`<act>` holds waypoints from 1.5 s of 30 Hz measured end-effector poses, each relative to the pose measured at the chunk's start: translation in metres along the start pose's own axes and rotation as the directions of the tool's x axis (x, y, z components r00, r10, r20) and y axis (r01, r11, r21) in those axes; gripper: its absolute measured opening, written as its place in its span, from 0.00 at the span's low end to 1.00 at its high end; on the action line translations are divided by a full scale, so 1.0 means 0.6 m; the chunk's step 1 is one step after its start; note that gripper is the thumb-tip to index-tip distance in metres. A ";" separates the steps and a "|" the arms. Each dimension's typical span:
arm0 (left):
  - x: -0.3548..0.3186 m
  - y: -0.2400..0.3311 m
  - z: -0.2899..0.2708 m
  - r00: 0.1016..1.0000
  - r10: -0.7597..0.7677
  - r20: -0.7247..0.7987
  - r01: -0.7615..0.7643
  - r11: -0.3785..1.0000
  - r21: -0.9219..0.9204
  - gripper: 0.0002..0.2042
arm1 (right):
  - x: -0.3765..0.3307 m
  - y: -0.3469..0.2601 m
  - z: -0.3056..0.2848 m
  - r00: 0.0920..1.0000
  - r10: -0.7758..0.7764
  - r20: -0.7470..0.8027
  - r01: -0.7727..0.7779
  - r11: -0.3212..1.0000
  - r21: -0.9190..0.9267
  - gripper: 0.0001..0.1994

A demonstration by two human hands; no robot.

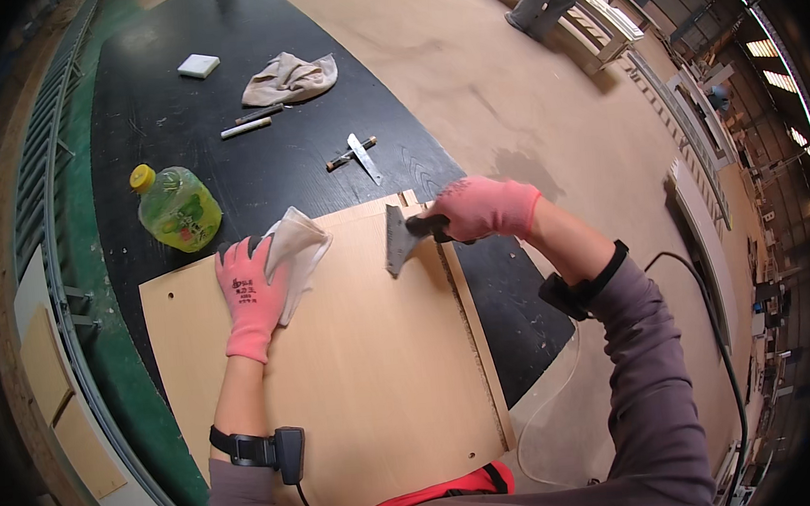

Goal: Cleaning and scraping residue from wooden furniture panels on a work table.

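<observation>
A pale wood-grain panel [367, 370] lies in front of me on a black table [161, 120]. It has small holes near its corners and a grooved strip along its right side. My left hand [254, 298], in a pink glove with dark fingertips, rests at the panel's far left part, its fingers closed on a folded off-white cloth [305, 247]. Over the far right part of the panel, my right hand [487, 207], gloved alike, grips a scraper [398, 242] with a wide grey metal blade. The blade points left, at or just above the surface; contact cannot be made out.
Left of the panel's far edge stands a bottle [180, 214] of yellow-green liquid. Farther back lie a crumpled rag [289, 79], a white block [199, 66], a white marker-like stick [246, 128] and a metal blade [364, 159] across a dark stick. A person [549, 2] stands by wooden framing.
</observation>
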State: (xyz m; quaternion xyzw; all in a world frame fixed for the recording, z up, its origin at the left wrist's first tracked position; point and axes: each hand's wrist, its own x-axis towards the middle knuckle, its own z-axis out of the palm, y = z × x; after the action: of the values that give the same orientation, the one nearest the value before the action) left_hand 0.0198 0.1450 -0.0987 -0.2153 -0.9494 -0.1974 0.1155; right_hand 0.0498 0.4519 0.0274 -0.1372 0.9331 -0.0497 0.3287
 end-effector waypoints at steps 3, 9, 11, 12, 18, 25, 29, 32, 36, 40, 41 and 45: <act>0.001 0.002 0.005 1.000 -0.018 -0.021 0.018 1.000 0.011 0.19 | -0.026 0.038 0.025 0.995 0.023 -0.095 -0.029 0.998 -0.060 0.17; -0.027 -0.019 -0.014 0.997 -0.043 -0.057 0.038 0.995 -0.092 0.18 | 0.015 0.038 0.031 0.995 0.048 -0.082 -0.047 0.999 0.012 0.22; -0.069 -0.034 -0.039 0.986 -0.148 -0.073 0.130 0.969 -0.210 0.19 | 0.031 0.010 0.020 0.999 0.033 -0.016 -0.033 0.999 0.017 0.22; -0.095 -0.045 -0.052 0.971 -0.203 -0.123 0.170 0.957 -0.233 0.20 | 0.031 0.001 0.014 0.999 0.007 -0.041 -0.008 1.000 -0.001 0.21; -0.360 -0.115 -0.197 0.815 -0.570 -0.105 0.544 0.814 -0.204 0.21 | 0.078 -0.064 -0.018 0.992 -0.122 -0.036 0.120 0.991 -0.054 0.20; -0.569 -0.085 -0.221 0.536 -0.843 -0.048 0.810 0.530 -0.251 0.22 | 0.144 -0.181 -0.057 0.988 -0.058 0.140 0.047 0.996 0.081 0.18; -0.560 -0.088 -0.219 0.584 -0.810 -0.053 0.790 0.581 -0.194 0.22 | 0.184 -0.227 -0.059 0.952 -0.307 -0.002 0.306 0.950 -0.063 0.16; -0.566 -0.090 -0.222 0.619 -0.785 -0.041 0.769 0.615 -0.173 0.22 | 0.215 -0.284 -0.067 0.961 -0.264 0.087 0.265 0.964 -0.004 0.15; -0.556 -0.089 -0.230 0.641 -0.767 -0.019 0.757 0.636 -0.150 0.22 | 0.261 -0.337 -0.075 0.937 -0.344 0.068 0.347 0.937 -0.040 0.14; -0.549 -0.092 -0.238 0.633 -0.774 0.012 0.764 0.622 -0.169 0.23 | 0.303 -0.402 -0.078 0.908 -0.417 0.037 0.418 0.908 -0.031 0.13; -0.548 -0.093 -0.239 0.638 -0.770 0.016 0.762 0.627 -0.162 0.22 | 0.312 -0.419 -0.080 0.902 -0.431 0.027 0.432 0.900 -0.055 0.13; -0.550 -0.096 -0.238 0.641 -0.767 0.027 0.761 0.630 -0.152 0.23 | 0.335 -0.478 -0.090 0.895 -0.445 0.017 0.445 0.890 -0.099 0.12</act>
State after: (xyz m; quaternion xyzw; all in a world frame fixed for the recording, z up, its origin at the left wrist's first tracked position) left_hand 0.3033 -0.0834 -0.0901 0.2029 -0.9311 -0.3023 0.0235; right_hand -0.0701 0.1196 0.0010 -0.3633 0.8792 -0.0772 0.2985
